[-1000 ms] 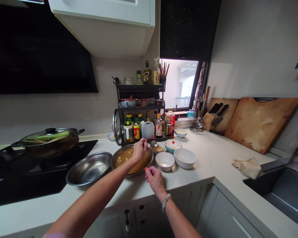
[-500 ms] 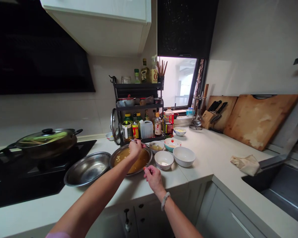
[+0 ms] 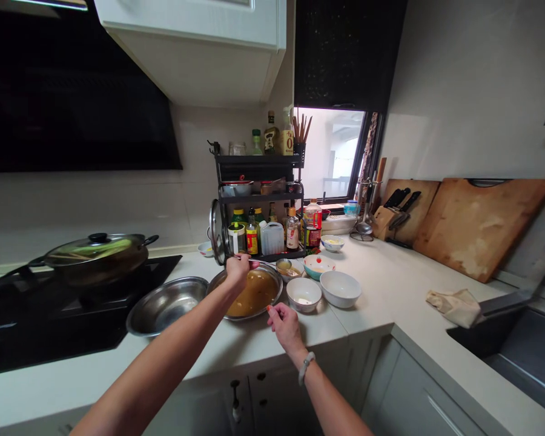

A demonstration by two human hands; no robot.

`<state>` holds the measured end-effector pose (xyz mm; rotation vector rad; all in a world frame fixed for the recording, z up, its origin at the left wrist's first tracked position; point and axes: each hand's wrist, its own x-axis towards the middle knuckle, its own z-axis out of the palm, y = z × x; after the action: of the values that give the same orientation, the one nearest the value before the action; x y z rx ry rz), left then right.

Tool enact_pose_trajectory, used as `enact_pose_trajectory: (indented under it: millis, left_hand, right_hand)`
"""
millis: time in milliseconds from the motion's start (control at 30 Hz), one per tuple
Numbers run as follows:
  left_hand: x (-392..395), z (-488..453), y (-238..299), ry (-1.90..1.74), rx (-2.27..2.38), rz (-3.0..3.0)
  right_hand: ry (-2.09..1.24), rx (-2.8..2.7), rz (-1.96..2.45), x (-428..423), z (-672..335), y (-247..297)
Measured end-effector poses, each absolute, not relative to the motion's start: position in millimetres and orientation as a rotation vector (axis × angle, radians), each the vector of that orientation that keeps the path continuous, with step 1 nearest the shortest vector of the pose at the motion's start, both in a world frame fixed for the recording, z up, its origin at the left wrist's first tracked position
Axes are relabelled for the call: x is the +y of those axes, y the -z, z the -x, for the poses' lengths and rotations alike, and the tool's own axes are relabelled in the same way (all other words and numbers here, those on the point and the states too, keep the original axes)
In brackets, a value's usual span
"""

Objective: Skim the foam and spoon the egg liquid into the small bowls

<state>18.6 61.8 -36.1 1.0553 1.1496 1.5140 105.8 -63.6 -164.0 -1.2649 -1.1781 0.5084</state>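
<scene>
My left hand (image 3: 238, 269) is closed around the handle of a metal spoon (image 3: 283, 265), reaching over a metal basin (image 3: 279, 298) of brown liquid. The spoon's head hangs at the small bowl (image 3: 292, 276) just right of the basin. My right hand (image 3: 285, 327), with a bracelet at the wrist, has its fingers pinched at the basin's near right rim. A white bowl (image 3: 304, 300) with a little white stuff inside stands beside that hand. Farther right are a white bowl (image 3: 340, 297) and a bowl with a red pattern (image 3: 318, 274).
An empty metal basin (image 3: 138, 324) stands left, beside the stove with a lidded pan (image 3: 95, 266). Behind is a black rack (image 3: 258, 197) of bottles. Right are a knife block (image 3: 386, 222), a cutting board (image 3: 481, 230), a cloth (image 3: 454, 307) and a sink (image 3: 522, 345).
The spoon has come to the small bowl at the right, while my left hand has shifted slightly left. My right hand stays at the basin's rim. The view has turned a little.
</scene>
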Motion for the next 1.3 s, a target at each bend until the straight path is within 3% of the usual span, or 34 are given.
enact_pose_trajectory:
  millis: [267,700,1033,1300]
  left_hand:
    - [38,51,30,-1.533,1.052,-1.12]
    - [-17,111,47,-1.425,0.981,-2.277]
    - [26,40,41,-1.572,0.962,-1.56]
    - [43,-35,55,-1.408,0.985,-1.914]
  right_hand:
    - [-0.526,-1.177,1.236,-63,-107,167]
    - [-0.529,-1.157,1.257,-66,-107,164]
    - [-0.518,-1.156,1.228,-66,-105,163]
    - [-0.538,-1.153,1.246,-66,-105,163]
